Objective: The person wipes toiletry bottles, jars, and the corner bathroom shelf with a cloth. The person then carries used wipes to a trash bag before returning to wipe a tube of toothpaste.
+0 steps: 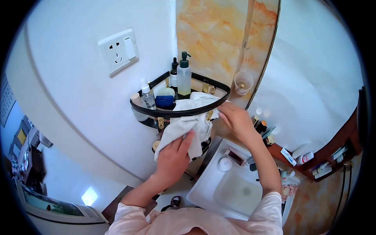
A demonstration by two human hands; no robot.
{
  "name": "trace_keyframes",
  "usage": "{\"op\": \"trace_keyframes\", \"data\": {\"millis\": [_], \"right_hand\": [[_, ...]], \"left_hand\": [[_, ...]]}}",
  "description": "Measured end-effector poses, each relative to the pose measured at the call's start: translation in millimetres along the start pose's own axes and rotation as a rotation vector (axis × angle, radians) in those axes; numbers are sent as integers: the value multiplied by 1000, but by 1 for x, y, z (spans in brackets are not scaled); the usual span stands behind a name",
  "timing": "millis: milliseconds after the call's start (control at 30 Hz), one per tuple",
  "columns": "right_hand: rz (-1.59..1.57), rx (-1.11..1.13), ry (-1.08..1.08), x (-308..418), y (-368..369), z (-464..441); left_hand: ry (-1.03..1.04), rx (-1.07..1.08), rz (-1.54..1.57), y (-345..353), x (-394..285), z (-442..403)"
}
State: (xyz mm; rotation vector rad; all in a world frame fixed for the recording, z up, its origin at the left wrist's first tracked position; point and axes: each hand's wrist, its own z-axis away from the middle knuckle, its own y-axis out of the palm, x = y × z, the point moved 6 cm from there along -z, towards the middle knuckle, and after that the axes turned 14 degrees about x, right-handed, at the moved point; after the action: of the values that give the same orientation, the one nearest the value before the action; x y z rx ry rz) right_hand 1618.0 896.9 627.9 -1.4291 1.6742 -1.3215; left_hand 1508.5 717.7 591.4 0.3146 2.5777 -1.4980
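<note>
A white cloth passes under the rail of a black corner shelf, part lying on the shelf floor and part hanging in front. My left hand is closed on the hanging part, below the rail. At the shelf's right end my right hand has its fingers bent at the cloth's edge, next to the rail; its fingertips are partly hidden. On the shelf stand a pump bottle, a dropper bottle, a clear spray bottle and a dark blue case.
Below right is a white sink with a white-lidded jar on its rim. Tubes and bottles line a brown ledge at the right. A clear cup hangs on the marbled wall. A socket plate is at upper left.
</note>
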Motion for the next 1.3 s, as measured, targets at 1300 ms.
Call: {"op": "trace_keyframes", "data": {"millis": [1300], "right_hand": [[154, -198, -352, 78, 23, 19]], "left_hand": [[-9, 646, -530, -21, 115, -171]]}}
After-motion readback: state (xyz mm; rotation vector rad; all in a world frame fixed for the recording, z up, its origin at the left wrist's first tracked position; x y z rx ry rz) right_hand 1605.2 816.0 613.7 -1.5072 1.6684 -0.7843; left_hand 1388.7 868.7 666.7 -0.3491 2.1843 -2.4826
